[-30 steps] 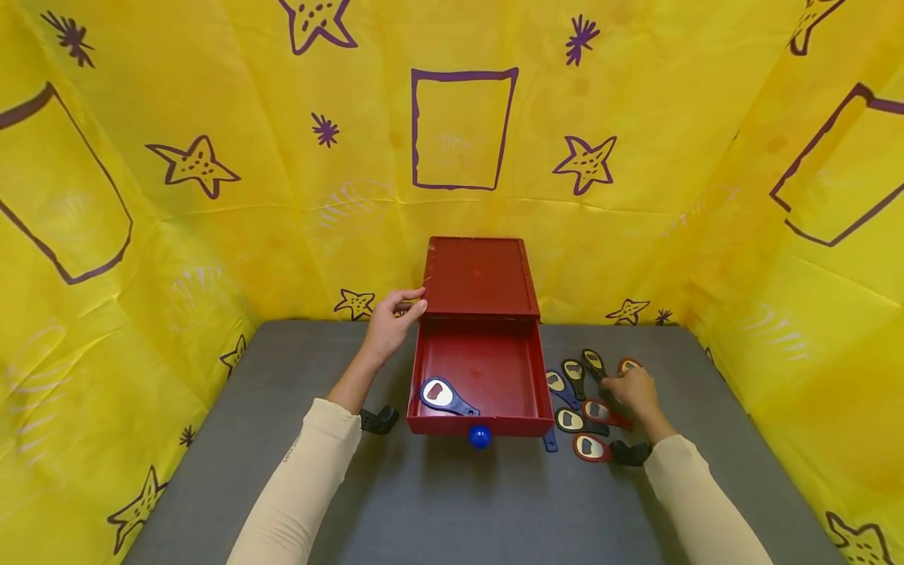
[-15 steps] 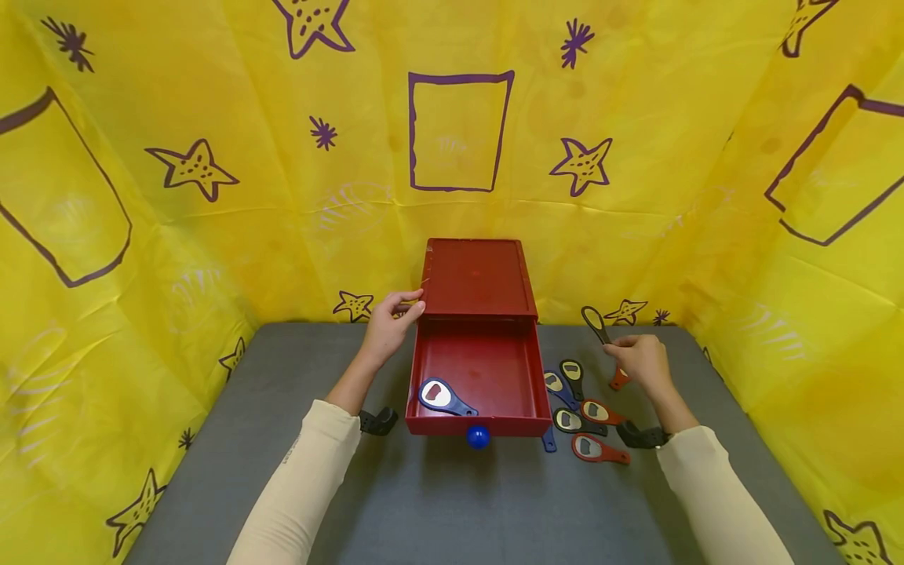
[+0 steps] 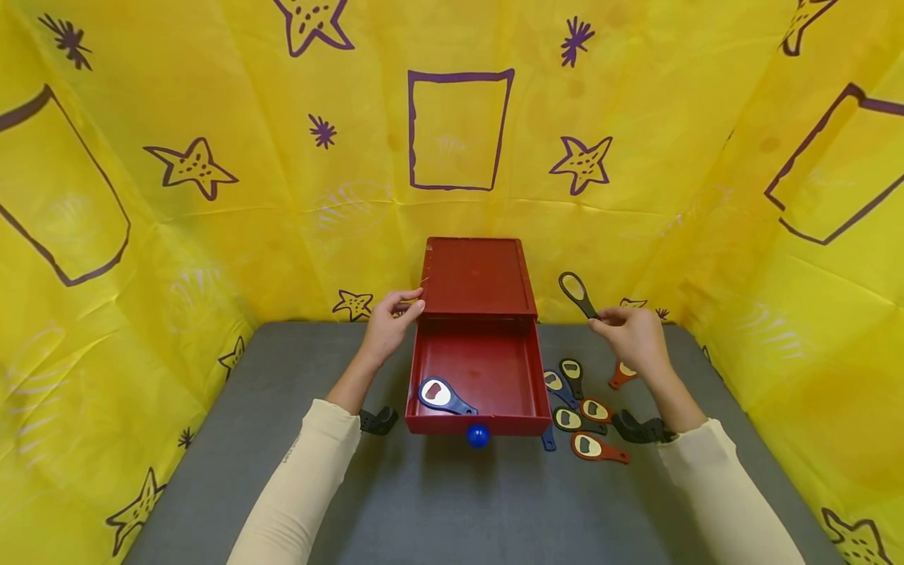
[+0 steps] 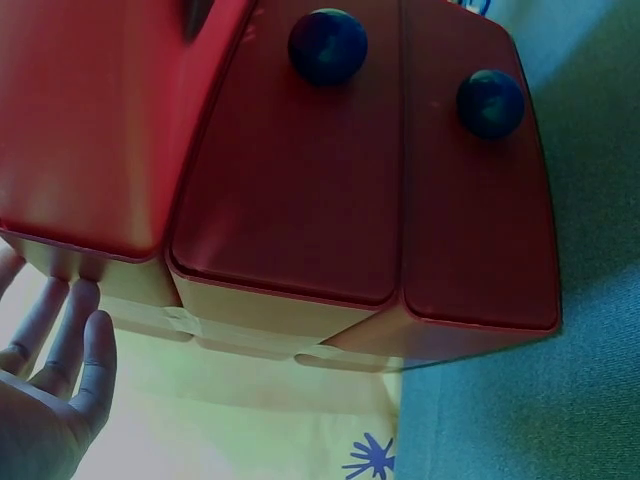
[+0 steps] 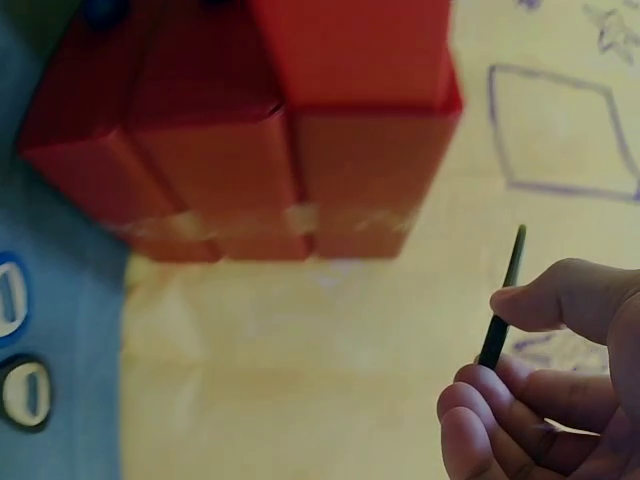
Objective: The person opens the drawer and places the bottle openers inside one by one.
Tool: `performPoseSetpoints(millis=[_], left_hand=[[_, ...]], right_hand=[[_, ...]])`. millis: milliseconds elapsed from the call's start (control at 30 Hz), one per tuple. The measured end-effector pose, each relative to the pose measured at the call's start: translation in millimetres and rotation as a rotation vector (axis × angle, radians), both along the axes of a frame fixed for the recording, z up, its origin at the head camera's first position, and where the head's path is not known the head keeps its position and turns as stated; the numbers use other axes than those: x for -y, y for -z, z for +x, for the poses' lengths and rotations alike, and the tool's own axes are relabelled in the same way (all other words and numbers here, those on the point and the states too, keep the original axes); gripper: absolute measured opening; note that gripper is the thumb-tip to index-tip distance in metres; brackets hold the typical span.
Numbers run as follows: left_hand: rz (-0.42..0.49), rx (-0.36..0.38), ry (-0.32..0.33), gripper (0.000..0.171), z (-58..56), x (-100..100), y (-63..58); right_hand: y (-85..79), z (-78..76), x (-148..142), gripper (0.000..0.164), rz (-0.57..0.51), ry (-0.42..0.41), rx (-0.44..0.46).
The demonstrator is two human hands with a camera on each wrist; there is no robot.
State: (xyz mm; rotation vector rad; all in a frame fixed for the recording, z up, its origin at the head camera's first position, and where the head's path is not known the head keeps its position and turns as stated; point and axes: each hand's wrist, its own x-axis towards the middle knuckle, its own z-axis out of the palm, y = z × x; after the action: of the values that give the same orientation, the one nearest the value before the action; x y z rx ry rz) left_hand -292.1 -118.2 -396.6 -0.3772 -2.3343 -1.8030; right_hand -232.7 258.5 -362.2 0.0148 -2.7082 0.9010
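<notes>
My right hand (image 3: 631, 339) pinches a black bottle opener (image 3: 577, 293) by its handle end, raised to the right of the red drawer unit (image 3: 477, 276). Seen edge-on in the right wrist view, the same opener (image 5: 503, 310) sits between thumb and fingers. My left hand (image 3: 389, 323) touches the unit's left side near the top, its fingers (image 4: 70, 335) fairly straight in the left wrist view. The top drawer (image 3: 487, 357) is pulled out. A blue bottle opener (image 3: 446, 396) lies in its front left corner, above the blue knob (image 3: 478, 436).
On the grey table (image 3: 282, 471), right of the unit, lie several openers, among them a red one (image 3: 599, 448), a black one (image 3: 579, 421) and another red one (image 3: 623, 374). Two lower drawers (image 4: 290, 150) are closed. Yellow cloth (image 3: 282, 196) with drawings hangs behind and at both sides.
My right hand has picked the black bottle opener up off the table, then lifted it higher and leftward toward the unit. The left hand has stayed at the unit's side.
</notes>
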Motion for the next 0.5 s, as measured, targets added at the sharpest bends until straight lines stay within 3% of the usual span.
performPoseSetpoints(millis=[100,300,500], left_hand=[[0.007,-0.003,-0.001,0.037,-9.4,1,10.8],[-0.002,-0.024,-0.011,0.036,-10.3,2,14.3],[-0.002,-0.039,-0.016,0.035,-9.6,2,15.4]], right_hand=[[-13.1,5.9,10,0.029,0.001,-0.026,-0.036],[-32.6,15.7,36,0.024,0.000,-0.101,-0.088],[-41.6,19.6,62,0.021,0.005,-0.201,-0.089]])
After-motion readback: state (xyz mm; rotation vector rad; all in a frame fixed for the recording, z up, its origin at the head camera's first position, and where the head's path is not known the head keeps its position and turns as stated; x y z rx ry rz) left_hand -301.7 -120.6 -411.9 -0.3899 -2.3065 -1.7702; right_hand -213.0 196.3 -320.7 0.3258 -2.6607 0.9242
